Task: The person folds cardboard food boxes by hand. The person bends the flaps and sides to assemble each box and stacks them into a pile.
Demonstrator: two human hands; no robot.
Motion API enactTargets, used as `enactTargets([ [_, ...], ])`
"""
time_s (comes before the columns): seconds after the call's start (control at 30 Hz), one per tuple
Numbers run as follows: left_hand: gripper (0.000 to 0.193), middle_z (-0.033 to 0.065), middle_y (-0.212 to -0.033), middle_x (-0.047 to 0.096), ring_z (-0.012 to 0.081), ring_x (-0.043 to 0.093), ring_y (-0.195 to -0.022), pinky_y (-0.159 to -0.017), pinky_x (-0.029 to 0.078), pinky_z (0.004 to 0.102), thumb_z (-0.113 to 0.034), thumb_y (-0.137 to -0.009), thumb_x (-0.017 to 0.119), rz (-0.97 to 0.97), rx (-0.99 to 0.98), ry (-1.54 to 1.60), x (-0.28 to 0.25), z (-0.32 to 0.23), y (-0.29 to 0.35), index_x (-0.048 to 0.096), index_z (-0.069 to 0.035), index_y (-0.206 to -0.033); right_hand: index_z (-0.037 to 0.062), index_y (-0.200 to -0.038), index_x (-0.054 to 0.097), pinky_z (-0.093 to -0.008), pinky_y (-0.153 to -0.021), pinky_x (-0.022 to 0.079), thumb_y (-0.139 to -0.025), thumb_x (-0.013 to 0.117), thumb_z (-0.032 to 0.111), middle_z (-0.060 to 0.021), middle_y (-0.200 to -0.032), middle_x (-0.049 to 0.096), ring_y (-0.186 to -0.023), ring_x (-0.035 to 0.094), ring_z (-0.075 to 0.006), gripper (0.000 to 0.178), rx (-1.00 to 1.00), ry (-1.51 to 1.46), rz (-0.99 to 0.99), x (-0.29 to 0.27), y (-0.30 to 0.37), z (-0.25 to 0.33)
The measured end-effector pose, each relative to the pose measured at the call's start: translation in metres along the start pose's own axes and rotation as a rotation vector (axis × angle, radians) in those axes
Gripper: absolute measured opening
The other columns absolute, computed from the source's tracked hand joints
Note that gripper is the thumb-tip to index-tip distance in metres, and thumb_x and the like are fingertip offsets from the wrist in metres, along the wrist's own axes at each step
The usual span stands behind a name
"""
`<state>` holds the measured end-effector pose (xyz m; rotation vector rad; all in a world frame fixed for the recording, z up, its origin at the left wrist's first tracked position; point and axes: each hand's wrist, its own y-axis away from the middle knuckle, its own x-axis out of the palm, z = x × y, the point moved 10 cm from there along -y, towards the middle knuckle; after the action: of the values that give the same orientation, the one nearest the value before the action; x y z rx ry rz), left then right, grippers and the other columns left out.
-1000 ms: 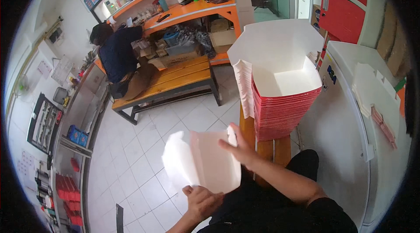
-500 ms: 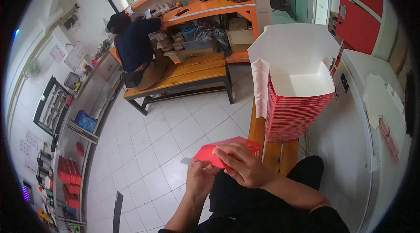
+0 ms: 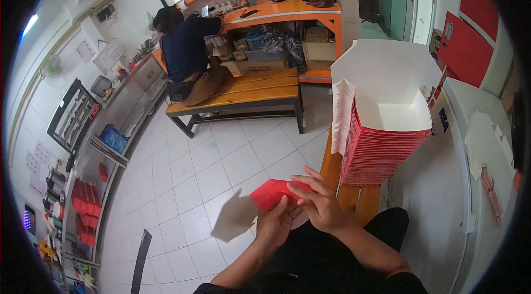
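Note:
A partly folded red paperboard food carton (image 3: 269,193) is held up in front of my lap. My left hand (image 3: 275,223) grips its near edge from below, the thumb pressed against the red side. Over its right end lies my right hand (image 3: 319,201), the fingers partly stretched across the red board and the thumb mostly hidden. To the right, a tall nested stack of red cartons with white insides (image 3: 381,153) stands on a wooden bench (image 3: 354,199). The top carton gapes open, its large white back flap raised.
Beside the stack is a white chest-like unit (image 3: 431,200) with flat card pieces on top. A person (image 3: 191,56) sits on another wooden bench (image 3: 249,89) at an orange counter (image 3: 276,11). Along the left wall runs a shelf (image 3: 124,161) holding more red cartons (image 3: 86,200).
The carton has turned in my hands and shows a smaller, more folded red face. My right fingers have spread from a pinch. The whole view has shifted slightly.

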<state>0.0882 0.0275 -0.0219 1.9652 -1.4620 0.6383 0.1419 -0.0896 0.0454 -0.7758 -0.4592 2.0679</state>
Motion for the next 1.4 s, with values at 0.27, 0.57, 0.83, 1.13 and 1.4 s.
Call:
enactTargets([
  [0.27, 0.030, 0.0107, -0.129, 0.068, 0.0242, 0.069, -0.114, -0.096, 0.058, 0.0404, -0.011, -0.108, 0.058, -0.006, 0.029, 0.008, 0.006, 0.011, 0.005, 0.056, -0.006, -0.137, 0.0283, -0.150, 0.061, -0.0639, -0.119, 0.031, -0.108, 0.058, 0.035, -0.0200, -0.150, 0.054, -0.146, 0.042, -0.0448, 0.043, -0.007, 0.311, -0.080, -0.002, 0.004, 0.004],
  [0.57, 0.015, 0.0091, -0.100, 0.075, 0.0127, 0.071, -0.091, -0.083, 0.055, 0.0305, -0.014, -0.107, 0.061, -0.077, 0.206, -0.750, -0.040, -0.049, -0.007, 0.067, -0.002, -0.114, 0.0059, -0.158, 0.046, -0.0461, -0.094, 0.054, -0.107, 0.061, 0.025, -0.0230, -0.128, 0.065, -0.111, 0.067, -0.0345, 0.056, -0.054, 0.262, 0.013, -0.002, -0.003, 0.009],
  [0.83, 0.032, 0.0105, -0.080, 0.074, 0.0125, 0.070, -0.071, -0.063, 0.052, 0.0280, -0.005, -0.098, 0.066, 0.083, 0.100, -1.149, -0.037, -0.060, 0.022, 0.063, -0.001, -0.129, 0.0073, -0.145, 0.054, -0.0356, -0.066, 0.056, -0.106, 0.065, 0.029, -0.0131, -0.077, 0.070, -0.066, 0.069, -0.0194, 0.046, 0.572, -0.311, 0.267, 0.010, 0.023, -0.064],
  [1.13, 0.063, -0.0016, -0.064, 0.060, 0.0053, 0.057, -0.058, -0.055, 0.041, 0.0203, 0.007, -0.088, 0.056, 0.033, 0.263, -1.017, 0.010, -0.050, 0.021, 0.041, 0.000, -0.149, 0.0041, -0.125, 0.070, -0.0357, -0.064, 0.051, -0.100, 0.073, 0.019, -0.0123, -0.076, 0.071, -0.065, 0.069, -0.0190, 0.029, 0.409, 0.024, 0.160, 0.017, 0.013, -0.050],
  [1.4, 0.074, 0.0006, -0.064, 0.063, 0.0119, 0.060, -0.059, -0.063, 0.048, 0.0253, -0.003, -0.087, 0.080, 0.185, 0.665, -1.596, 0.028, -0.045, 0.037, 0.043, 0.001, -0.151, 0.0055, -0.105, 0.069, -0.0534, -0.080, 0.057, -0.109, 0.050, 0.044, -0.0221, -0.094, 0.073, -0.081, 0.075, -0.0389, 0.043, 0.370, 0.173, 0.603, 0.023, 0.011, -0.003],
])
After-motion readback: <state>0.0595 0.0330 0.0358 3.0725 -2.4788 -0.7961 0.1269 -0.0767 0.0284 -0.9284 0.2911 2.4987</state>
